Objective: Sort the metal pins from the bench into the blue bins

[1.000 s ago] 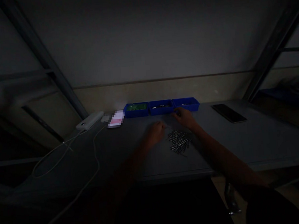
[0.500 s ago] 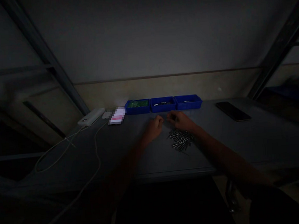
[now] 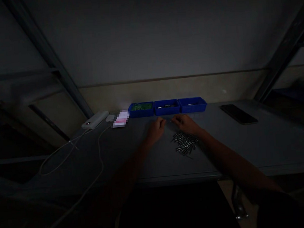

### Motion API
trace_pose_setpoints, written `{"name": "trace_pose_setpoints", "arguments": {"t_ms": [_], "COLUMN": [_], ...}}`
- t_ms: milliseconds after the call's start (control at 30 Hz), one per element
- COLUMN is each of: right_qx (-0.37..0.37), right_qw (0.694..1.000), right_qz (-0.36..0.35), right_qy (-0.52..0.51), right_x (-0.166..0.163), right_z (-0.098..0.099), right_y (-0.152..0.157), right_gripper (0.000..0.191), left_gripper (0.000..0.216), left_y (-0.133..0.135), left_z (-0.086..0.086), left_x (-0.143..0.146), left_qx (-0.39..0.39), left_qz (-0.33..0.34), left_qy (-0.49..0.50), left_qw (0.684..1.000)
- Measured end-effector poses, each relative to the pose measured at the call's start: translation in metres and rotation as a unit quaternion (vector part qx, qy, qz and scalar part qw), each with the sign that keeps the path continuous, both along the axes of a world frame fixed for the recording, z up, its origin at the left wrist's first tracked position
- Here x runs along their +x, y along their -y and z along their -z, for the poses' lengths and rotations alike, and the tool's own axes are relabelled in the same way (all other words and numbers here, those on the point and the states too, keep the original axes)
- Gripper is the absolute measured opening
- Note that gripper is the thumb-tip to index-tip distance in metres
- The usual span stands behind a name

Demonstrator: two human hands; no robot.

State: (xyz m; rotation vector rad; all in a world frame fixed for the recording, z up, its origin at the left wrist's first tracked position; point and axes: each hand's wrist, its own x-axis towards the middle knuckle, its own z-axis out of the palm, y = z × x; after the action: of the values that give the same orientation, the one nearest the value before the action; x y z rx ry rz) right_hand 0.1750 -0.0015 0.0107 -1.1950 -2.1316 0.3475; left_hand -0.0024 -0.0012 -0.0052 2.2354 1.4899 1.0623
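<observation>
"Just beyond the slim metal rods (image 3: 186, 144) on the surface (image 3: 156, 165), how are the left hand (image 3: 156, 129) and right hand (image 3: 187, 124)?"

"Both curled; can't tell if they grip anything. Probably fine two-handed handling; the next move calls for steadiness."

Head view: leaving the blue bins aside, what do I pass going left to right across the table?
White device, lit screen, left hand, metal pieces, dark phone. The right hand spans the same stretch as the metal pieces, so I left it out.
</observation>
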Motion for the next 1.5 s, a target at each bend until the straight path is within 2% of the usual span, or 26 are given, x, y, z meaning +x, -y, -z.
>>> {"name": "trace_pose_setpoints", "arguments": {"t_ms": [200,500,833,1267,1400,1500], "right_qx": [-0.01,-0.02,0.013,0.021,0.02,0.026], "right_qw": [1.0,0.999,0.999,0.999,0.999,0.997], "right_qz": [-0.017,-0.037,0.035,-0.009,-0.006,0.012], "right_qy": [-0.019,-0.02,-0.002,-0.027,-0.026,-0.073], "right_x": [0.0,-0.002,-0.002,0.0,0.002,0.012], "right_z": [-0.003,0.001,-0.007,-0.006,-0.009,-0.012], "right_y": [0.003,0.002,0.005,0.006,0.003,-0.005], "right_gripper": [0.014,0.016,0.025,0.017,0.017,0.02], "left_gripper": [0.027,0.033,0.015,0.019,0.022,0.022], "left_y": [0.001,0.0,0.003,0.006,0.005,0.006], "left_z": [-0.004,-0.005,-0.004,-0.008,-0.006,-0.004], "left_x": [0.0,-0.002,-0.002,-0.002,-0.001,0.001], "left_qx": [-0.008,-0.02,0.003,0.007,0.013,-0.006], "left_qz": [-0.026,-0.042,0.042,0.05,0.047,0.062], "left_qy": [-0.014,-0.019,0.077,0.065,0.061,0.028], "left_qw": [1.0,0.999,0.996,0.997,0.997,0.998]}}
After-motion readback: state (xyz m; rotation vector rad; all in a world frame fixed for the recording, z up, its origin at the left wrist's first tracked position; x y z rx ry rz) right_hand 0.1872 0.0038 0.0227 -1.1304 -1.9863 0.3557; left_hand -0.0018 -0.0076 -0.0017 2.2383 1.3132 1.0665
